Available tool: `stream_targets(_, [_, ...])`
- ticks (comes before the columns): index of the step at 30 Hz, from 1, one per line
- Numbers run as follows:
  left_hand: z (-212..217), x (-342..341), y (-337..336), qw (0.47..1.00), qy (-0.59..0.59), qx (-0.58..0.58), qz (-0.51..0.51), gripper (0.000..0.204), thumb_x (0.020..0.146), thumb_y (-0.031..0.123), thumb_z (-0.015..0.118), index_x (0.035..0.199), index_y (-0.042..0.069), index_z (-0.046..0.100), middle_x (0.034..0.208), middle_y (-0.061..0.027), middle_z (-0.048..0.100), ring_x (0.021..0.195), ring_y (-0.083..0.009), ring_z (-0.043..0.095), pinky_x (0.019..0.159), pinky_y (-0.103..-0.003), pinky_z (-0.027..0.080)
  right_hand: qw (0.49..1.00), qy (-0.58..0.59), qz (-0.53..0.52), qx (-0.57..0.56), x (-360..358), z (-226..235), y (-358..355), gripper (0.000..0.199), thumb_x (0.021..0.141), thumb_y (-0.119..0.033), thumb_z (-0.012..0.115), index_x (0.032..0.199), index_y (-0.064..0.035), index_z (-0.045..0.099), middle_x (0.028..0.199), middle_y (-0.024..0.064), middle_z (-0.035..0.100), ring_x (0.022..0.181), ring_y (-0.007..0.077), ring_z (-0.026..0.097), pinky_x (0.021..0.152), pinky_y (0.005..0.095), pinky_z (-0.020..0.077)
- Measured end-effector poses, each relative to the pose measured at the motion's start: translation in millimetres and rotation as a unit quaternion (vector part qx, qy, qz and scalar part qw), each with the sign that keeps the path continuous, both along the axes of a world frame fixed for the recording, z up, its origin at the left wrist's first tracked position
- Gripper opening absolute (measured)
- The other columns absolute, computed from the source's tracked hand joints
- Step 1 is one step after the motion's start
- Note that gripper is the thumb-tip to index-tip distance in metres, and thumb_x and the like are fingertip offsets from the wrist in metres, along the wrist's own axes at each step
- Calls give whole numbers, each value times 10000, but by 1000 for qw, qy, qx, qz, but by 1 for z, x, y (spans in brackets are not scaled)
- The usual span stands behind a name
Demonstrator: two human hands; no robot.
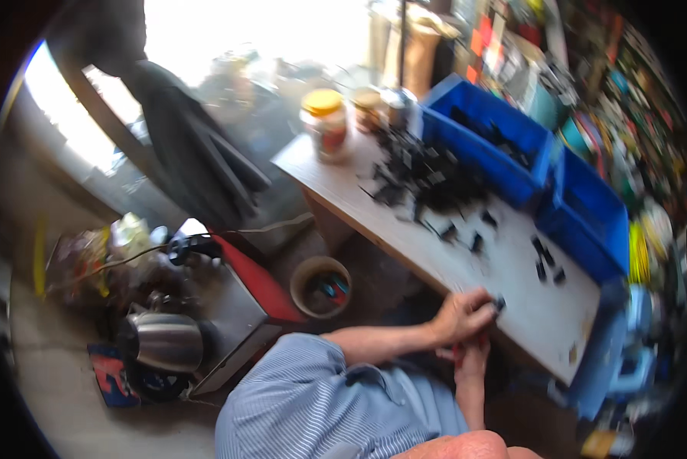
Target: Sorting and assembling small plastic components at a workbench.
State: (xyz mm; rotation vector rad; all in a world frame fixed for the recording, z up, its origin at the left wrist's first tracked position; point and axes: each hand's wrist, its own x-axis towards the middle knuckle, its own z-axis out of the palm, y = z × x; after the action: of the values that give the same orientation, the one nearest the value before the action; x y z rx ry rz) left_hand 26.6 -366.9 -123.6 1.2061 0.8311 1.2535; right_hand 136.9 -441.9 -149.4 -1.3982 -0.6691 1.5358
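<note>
a small black part (499, 304) is pinched at the fingertips of the left hand (460, 315) over the counter (538, 325) edge, its axis blurred, while the right hand (472, 354) is tucked below, its grip hidden.

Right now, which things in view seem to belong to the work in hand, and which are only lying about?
Likely in the work:
small dark piece at the left hand (grip blurred)
black parts heaped on the white table
two blue bins

Apparently just lying about:
yellow-lidded jar
metal kettle
hanging dark garment
</note>
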Motion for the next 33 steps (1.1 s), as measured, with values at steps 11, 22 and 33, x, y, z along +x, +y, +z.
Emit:
stream_targets(11, [-10,5,11,999,47,-12,14,210,945,93,684,1089,-52,637,824,-38,684,728,-47,589,651,-230,510,999,-32,30,-8,0,10,6,593,922,-388,618,1425,-118,457,1105,34,587,960,123,613,675,281,584])
stream_targets(22, [-10,2,8,994,105,0,24,224,941,99,685,1099,-55,644,779,-38,685,685,-45,585,619,-226,498,998,-48,40,-15,-2,1,1,619,891,-405,626,1419,-130,457,1107,45,589,973,152,623,699,332,582])
stream_targets(33, [-3,1,13,993,118,-5,25,253,894,165,699,1035,-43,668,741,-129,718,644,-124,671,614,-285,532,998,-57,14,-2,-6,13,5,502,892,-409,617,1294,-126,516,982,4,608,913,107,612,684,303,540])
